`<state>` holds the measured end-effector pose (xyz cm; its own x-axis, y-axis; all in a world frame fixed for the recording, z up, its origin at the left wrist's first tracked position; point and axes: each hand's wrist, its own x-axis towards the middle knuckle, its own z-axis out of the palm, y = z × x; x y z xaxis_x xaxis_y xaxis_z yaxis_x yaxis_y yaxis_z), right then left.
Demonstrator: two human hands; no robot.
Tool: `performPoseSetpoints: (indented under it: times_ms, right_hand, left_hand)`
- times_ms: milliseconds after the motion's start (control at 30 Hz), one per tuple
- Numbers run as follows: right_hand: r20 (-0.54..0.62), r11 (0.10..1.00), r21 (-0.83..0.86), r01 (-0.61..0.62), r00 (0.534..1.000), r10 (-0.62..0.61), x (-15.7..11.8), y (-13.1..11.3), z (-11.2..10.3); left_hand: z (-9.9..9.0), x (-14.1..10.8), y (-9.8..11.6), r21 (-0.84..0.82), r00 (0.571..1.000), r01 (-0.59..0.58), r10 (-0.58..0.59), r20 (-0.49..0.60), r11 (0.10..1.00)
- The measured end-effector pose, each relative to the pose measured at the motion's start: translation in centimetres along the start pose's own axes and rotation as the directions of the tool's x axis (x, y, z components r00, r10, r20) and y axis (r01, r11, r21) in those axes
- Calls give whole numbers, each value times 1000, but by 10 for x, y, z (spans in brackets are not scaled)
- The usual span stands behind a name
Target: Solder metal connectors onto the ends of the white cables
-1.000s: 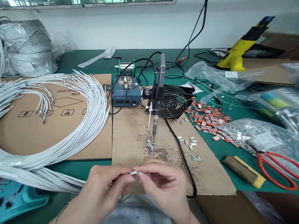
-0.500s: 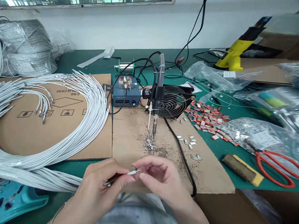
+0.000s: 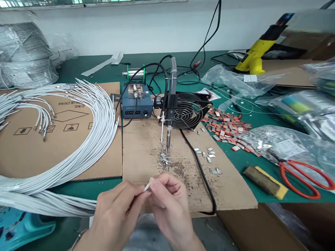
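Between my two hands, a short length of white cable (image 3: 146, 187) shows above the near edge of the cardboard. My left hand (image 3: 116, 212) is closed, pinching the cable between thumb and fingers. On the cable's end, my right hand (image 3: 171, 203) has its thumb and fingers pressed together, hiding the tip. Just beyond, a soldering iron (image 3: 171, 97) rests upright in its holder, tip down over a heap of solder bits (image 3: 164, 159). Several small metal pieces (image 3: 209, 153) lie to the right of it on the cardboard (image 3: 140, 151).
A big coil of white cables (image 3: 99, 147) lies at left, above a teal tray (image 3: 21, 236). Behind stand a blue soldering station (image 3: 136, 104), a solder spool (image 3: 133, 74) and a black fan (image 3: 190, 113). Orange-and-silver parts (image 3: 226, 124), a sponge (image 3: 264, 181) and red scissors (image 3: 307, 177) lie right.
My right hand has moved in to the left and closed over the cable's end, which was exposed before. The view has turned slightly to the right.
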<state>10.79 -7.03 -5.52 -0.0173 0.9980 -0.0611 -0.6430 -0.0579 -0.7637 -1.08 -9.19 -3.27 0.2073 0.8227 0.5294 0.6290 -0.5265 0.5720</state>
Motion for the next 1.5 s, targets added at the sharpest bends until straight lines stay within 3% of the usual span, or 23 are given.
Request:
performPoseSetpoints:
  times_ms: [67, 133, 200, 267, 367, 467, 533, 633, 733, 800, 867, 933, 1000, 1067, 1233, 1500]
  right_hand:
    - [-10, 996, 47, 69, 998, -69, 5, -13, -8]
    - [39, 975, -129, 183, 983, -179, 9, -29, -16]
    - [213, 867, -447, 220, 968, -135, 11, -42, -20]
    - [374, 704, -656, 272, 927, -10, 10, -52, -18]
    - [515, 603, -696, 389, 856, 42, 10, -58, -9]
    - [575, 635, -634, 442, 818, 5, 11, -54, -7]
    - [563, 686, -563, 461, 821, -90, 10, -44, -8]
    - [420, 807, -417, 418, 876, -236, 4, -19, -2]
    - [279, 947, -197, 255, 940, -195, 1, -2, 9]
    - [224, 986, -27, 163, 962, -153, 3, -4, 11]
    - [151, 978, 42, 203, 967, -207, 7, -14, 5]
    - [146, 946, -118, 301, 948, -283, 10, -27, -6]
    - [286, 869, -380, 317, 934, -215, 11, -37, -16]
    - [399, 783, -539, 309, 913, -86, 10, -40, -21]
    - [396, 694, -656, 296, 918, -17, 6, -38, -16]
    - [304, 701, -693, 166, 950, 76, 7, -40, -21]
  left_hand:
    - [-7, -2, -3, -66, 995, 67, -61, 81, 996]
    - [-14, -4, -6, -135, 978, 145, -121, 168, 980]
    - [-20, -4, -7, -178, 951, 212, -162, 263, 961]
    - [-24, -2, -6, -180, 919, 261, -187, 349, 948]
    - [-26, 2, -2, -154, 882, 284, -194, 430, 947]
    - [-26, 6, 0, -209, 855, 326, -193, 481, 922]
    - [-22, 7, -1, -300, 832, 405, -212, 513, 864]
    - [-16, 6, -4, -418, 834, 477, -248, 494, 773]
    - [-14, 4, -5, -473, 854, 483, -276, 442, 737]
    - [-17, 0, -5, -491, 850, 499, -291, 440, 715]
    - [-20, -3, -5, -480, 846, 509, -312, 432, 715]
    - [-23, -4, -5, -434, 860, 486, -329, 390, 758]
    - [-23, -3, -6, -363, 897, 416, -310, 317, 834]
    - [-21, 0, -7, -288, 936, 311, -240, 256, 906]
    - [-16, 6, -3, -95, 975, 114, -93, 200, 989]
    - [-8, 4, 1, 3, 984, 25, -25, 176, 1000]
